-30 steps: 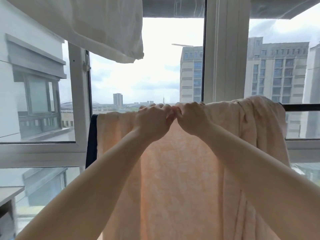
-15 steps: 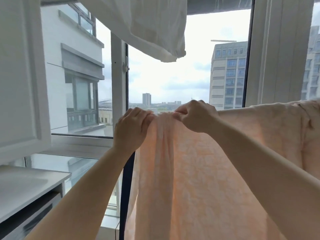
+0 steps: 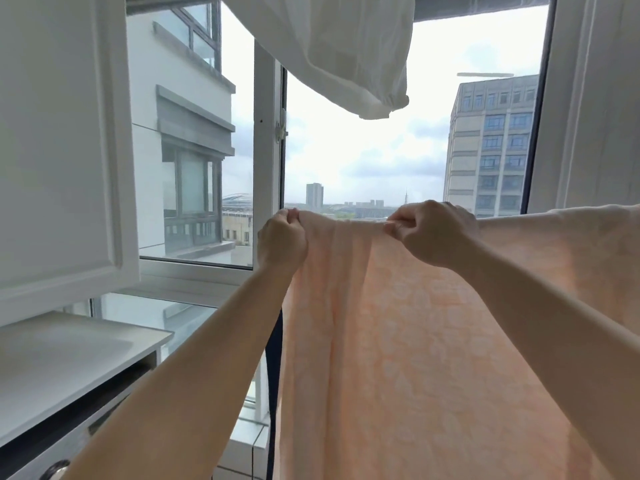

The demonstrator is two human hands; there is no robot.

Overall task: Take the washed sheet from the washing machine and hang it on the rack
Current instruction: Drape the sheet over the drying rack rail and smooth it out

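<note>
A pale peach sheet with a faint white pattern hangs over a horizontal bar in front of the window and drops down out of view. The bar itself is hidden under the cloth. My left hand pinches the sheet's top edge at its left end. My right hand grips the top fold about two hand widths to the right. Between the hands the top edge is pulled nearly straight. A dark upright of the rack shows just left of the sheet.
White cloth hangs overhead near the top of the view. A white cabinet door stands at the left above a white counter. Window frames and glass lie right behind the sheet.
My hands were together on the top edge; my left hand has slid left along it, spreading the sheet toward the rack's left end. The view has turned left.
</note>
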